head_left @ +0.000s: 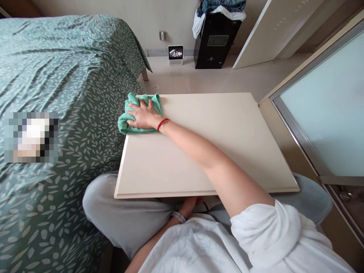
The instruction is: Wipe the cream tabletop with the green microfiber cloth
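My right hand (143, 115) presses a bunched green cloth (125, 126) onto the far left corner of a cream tabletop (170, 167). Its fingers are spread and sink into the folds, gripping the cloth. Part of the cloth hangs past the table's left edge. My right arm, with a red string bracelet (163, 124) at the wrist, stretches diagonally over the top. Low in the middle, my left hand (198, 200) reaches beneath the near edge of the table, and its fingers are mostly hidden. A light wristband (178, 217) is on the left wrist.
A bed with a green leaf-patterned sheet (93, 98) stands close on the left. Beyond the table are a small screen device (175, 55) and a black cabinet (209, 47) with clothes (222, 8) on top. At right is a frosted-glass panel (327, 102).
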A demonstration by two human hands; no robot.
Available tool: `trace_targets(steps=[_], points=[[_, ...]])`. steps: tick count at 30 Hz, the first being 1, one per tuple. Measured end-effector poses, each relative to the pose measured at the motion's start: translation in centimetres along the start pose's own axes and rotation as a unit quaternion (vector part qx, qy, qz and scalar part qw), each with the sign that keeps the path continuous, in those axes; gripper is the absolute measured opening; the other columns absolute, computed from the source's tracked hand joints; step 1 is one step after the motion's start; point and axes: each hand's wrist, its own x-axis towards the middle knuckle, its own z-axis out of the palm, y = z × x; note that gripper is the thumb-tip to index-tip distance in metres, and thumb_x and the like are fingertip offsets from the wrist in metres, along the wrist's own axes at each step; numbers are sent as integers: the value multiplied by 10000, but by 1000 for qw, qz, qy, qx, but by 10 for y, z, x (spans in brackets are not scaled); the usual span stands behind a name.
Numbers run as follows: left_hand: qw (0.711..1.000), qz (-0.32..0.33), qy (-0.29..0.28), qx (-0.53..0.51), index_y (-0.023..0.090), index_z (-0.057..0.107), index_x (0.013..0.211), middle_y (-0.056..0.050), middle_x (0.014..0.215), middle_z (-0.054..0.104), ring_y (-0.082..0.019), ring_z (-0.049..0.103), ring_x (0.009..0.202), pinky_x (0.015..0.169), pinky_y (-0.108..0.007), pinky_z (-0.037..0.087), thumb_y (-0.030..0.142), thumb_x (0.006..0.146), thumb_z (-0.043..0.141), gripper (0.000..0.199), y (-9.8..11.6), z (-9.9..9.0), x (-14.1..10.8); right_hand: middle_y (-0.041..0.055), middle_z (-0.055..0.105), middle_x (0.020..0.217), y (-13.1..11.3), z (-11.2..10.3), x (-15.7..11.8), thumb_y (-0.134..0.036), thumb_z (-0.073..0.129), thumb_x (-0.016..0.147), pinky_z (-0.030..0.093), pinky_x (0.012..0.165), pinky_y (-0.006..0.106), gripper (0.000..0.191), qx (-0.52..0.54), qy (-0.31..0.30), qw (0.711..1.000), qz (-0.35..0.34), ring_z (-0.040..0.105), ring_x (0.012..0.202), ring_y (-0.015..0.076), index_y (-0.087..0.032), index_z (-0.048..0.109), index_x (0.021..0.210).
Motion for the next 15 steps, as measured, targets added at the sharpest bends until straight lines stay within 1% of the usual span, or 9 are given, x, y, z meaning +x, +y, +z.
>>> trace_targets(steps=[2,5,7,9,10,12,14,15], points=[[1000,8,-12,-14,114,570,674,-104,715,617,-153,550,628,654,-265,405,301,587,462,233,-4,-3,3,124,504,1909,-20,4,-24,-509,599,1049,213,1386,873,706,-23,-13,999,-42,345,1765,554,-191,761,1659],[1000,12,-12,-17,113,556,707,-100,708,611,-149,551,613,646,-263,402,290,586,459,235,-6,-6,4,133,493,1919,-58,10,-75,-475,614,1140,231,1393,916,618,-66,-61,986,-138,303,1803,538,-269,702,1715],[999,21,-16,-21,124,545,742,-87,699,606,-147,551,614,638,-259,399,289,589,455,243,-6,-8,3,114,484,1927,-83,11,-114,-497,603,1172,285,1383,917,622,-85,-94,968,-214,305,1809,533,-307,650,1762],[999,31,-21,-25,132,536,762,-79,700,602,-148,549,621,632,-259,396,293,591,452,250,-5,-9,1,88,451,1948,-101,11,-151,-483,577,1190,348,1374,888,642,-107,-105,942,-302,332,1806,509,-346,588,1818],[999,37,-22,-26,133,532,762,-78,701,600,-149,548,622,629,-261,395,300,593,449,253,-5,-9,0,70,424,1962,-107,10,-166,-453,563,1194,376,1369,867,642,-120,-106,925,-343,340,1807,493,-359,575,1829],[998,44,-21,-28,133,527,762,-77,699,598,-152,546,624,630,-265,395,316,599,440,260,-3,-9,-2,22,381,1980,-111,8,-188,-363,530,1188,421,1360,813,625,-142,-112,893,-412,332,1819,451,-372,604,1809],[999,40,-16,-30,128,528,756,-81,695,599,-155,547,627,637,-268,397,324,603,435,266,-2,-9,-4,-22,368,1982,-107,4,-196,-310,514,1173,442,1365,744,614,-144,-124,874,-448,319,1833,405,-375,653,1768],[999,34,-12,-30,125,531,751,-83,697,601,-154,549,629,641,-267,399,321,603,436,264,-2,-9,-4,-39,371,1980,-102,3,-195,-307,514,1169,439,1376,707,615,-135,-127,873,-452,319,1837,379,-388,656,1763]])
